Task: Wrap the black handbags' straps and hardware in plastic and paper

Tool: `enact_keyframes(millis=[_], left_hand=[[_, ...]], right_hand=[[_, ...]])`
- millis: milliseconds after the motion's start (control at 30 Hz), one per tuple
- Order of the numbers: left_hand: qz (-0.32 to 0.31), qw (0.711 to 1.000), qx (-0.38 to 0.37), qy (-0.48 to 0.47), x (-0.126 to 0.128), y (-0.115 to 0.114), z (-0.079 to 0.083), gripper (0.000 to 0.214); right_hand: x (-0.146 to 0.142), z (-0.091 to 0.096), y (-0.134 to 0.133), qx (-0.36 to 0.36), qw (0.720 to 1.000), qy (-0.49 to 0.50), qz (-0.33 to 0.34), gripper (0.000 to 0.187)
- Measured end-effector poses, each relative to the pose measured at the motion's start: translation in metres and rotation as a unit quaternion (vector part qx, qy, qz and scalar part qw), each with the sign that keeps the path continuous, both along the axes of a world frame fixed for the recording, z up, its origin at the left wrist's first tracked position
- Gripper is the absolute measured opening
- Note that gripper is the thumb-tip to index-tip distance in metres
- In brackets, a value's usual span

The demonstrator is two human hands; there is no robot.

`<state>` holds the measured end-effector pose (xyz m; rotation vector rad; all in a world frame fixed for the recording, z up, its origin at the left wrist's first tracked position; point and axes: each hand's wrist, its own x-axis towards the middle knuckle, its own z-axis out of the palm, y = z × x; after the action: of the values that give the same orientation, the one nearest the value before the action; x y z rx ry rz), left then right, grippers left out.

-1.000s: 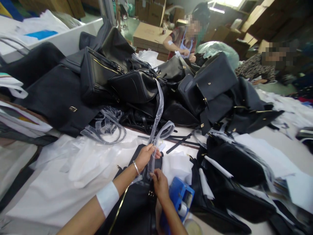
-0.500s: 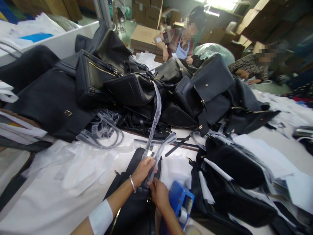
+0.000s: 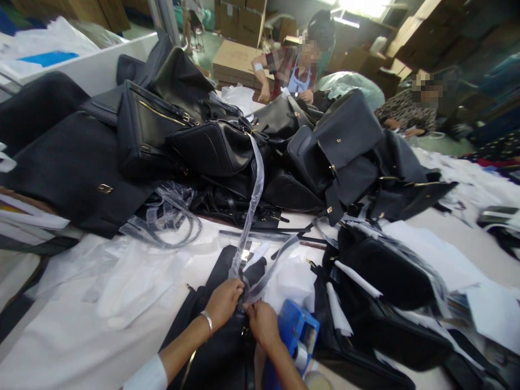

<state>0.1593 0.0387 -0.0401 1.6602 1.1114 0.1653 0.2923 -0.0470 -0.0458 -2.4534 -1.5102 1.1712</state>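
Note:
A black bag (image 3: 221,355) with gold fittings lies in front of me, under both hands. A strap wrapped in clear plastic (image 3: 254,197) rises from it toward the bag pile, and another plastic-wrapped length (image 3: 280,265) bends off to the right. My left hand (image 3: 225,304), with a bracelet at its wrist, is closed in a pinch on the lower part of the wrapped strap. Close beside it, my right hand (image 3: 263,325) pinches at the base of the plastic-wrapped length; its fingertips partly hide the exact grip.
Black bags (image 3: 219,146) are heaped across the table's back. A blue tape dispenser (image 3: 296,336) stands right of my right hand. Wrapped bags (image 3: 390,271) lie further right, white sheets (image 3: 134,276) on the left. Two people (image 3: 300,76) sit beyond the heap.
My left hand has moved down and left along the strap, nearer my right hand. The right-hand plastic-wrapped length has dropped lower and swung outward. The whole view has shifted slightly.

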Motion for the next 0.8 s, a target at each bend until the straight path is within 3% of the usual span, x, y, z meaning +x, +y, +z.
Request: enact_keyframes(millis=[200, 533, 800], left_hand=[[-0.073, 0.983, 0.083, 0.144, -0.007, -0.025, -0.006, 0.018], [-0.151, 0.945, 0.112, 0.269, 0.007, -0.024, 0.004, 0.038], [-0.192, 0.943, 0.113, 0.245, 0.004, -0.02, 0.007, 0.036]], right_hand=[[0.003, -0.014, -0.004, 0.029, 0.998, 0.041, -0.03, 0.026], [0.009, -0.004, 0.006, 0.157, 0.975, 0.099, -0.121, 0.029], [0.006, -0.006, 0.008, 0.087, 0.991, 0.053, -0.088, 0.026]])
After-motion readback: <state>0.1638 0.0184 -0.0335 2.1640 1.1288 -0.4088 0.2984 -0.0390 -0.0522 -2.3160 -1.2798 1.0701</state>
